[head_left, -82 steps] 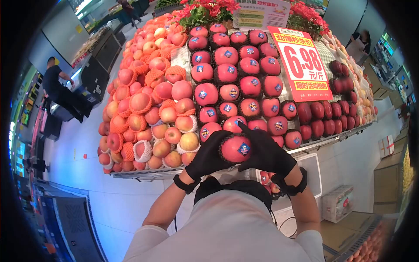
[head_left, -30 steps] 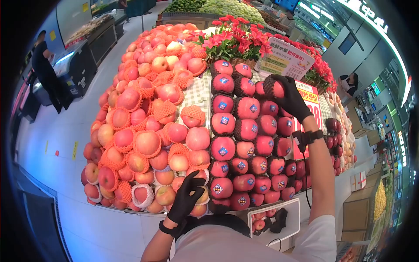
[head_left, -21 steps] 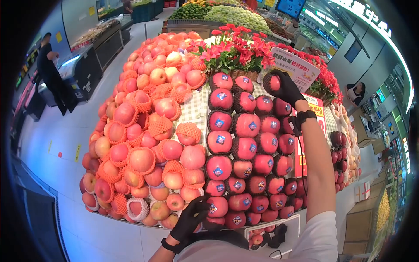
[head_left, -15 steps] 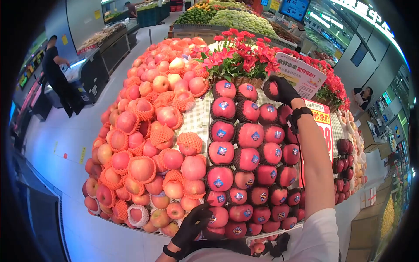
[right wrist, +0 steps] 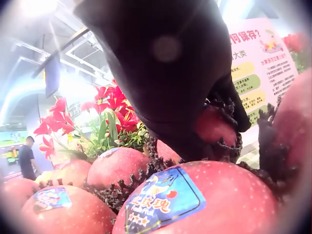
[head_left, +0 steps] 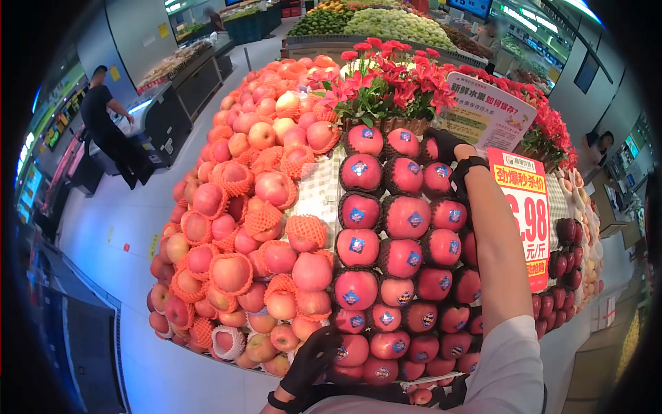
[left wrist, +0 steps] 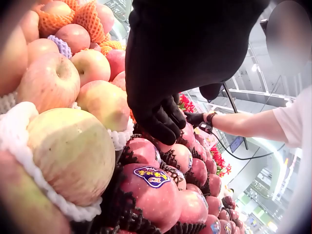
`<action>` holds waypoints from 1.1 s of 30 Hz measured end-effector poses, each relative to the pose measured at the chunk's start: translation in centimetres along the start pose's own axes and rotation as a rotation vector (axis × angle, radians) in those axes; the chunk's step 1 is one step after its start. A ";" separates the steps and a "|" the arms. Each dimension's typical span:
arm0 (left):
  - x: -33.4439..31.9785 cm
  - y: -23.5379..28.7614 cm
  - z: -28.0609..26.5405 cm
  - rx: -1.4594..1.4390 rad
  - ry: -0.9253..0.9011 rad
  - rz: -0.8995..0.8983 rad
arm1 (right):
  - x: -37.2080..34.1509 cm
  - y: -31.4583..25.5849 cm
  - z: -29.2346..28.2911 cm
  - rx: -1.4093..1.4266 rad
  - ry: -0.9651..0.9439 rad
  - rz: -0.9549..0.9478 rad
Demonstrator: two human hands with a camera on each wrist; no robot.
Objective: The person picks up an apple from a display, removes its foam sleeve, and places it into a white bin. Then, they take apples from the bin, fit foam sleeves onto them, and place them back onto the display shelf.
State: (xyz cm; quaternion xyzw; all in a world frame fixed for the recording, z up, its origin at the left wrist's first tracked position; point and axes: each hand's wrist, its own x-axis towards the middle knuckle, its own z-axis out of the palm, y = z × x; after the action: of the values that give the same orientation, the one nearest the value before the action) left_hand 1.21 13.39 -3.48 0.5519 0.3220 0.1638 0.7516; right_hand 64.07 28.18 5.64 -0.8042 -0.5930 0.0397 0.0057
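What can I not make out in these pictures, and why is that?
Price sign, head view: left part behind the right arm.
Blue screen, head view: cut off by the top edge.
Held apple, right wrist view: mostly covered by the right hand.
Card, same view: left part behind that hand.
Whether the left hand touches anything, left wrist view: its fingers hide this.

An apple pile [head_left: 231,274] lies ahead-left of the left hand [head_left: 312,360], apple rows [head_left: 398,218] between both hands, flowers [head_left: 387,77] beyond the right hand [head_left: 447,145].
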 end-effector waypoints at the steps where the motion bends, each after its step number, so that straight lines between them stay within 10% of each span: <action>1: 0.1 0.0 0.1 0.014 -0.001 -0.001 | 0.0 0.2 0.1 0.007 -0.015 -0.001; 33: 0.7 0.1 0.5 0.120 0.022 0.044 | -1.2 -0.5 -0.6 0.265 -0.160 0.247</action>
State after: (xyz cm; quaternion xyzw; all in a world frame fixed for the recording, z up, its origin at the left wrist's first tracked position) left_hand 2.08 13.46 -3.46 0.6011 0.3271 0.1668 0.7098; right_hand 63.26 27.18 6.35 -0.8573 -0.4781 0.1814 0.0594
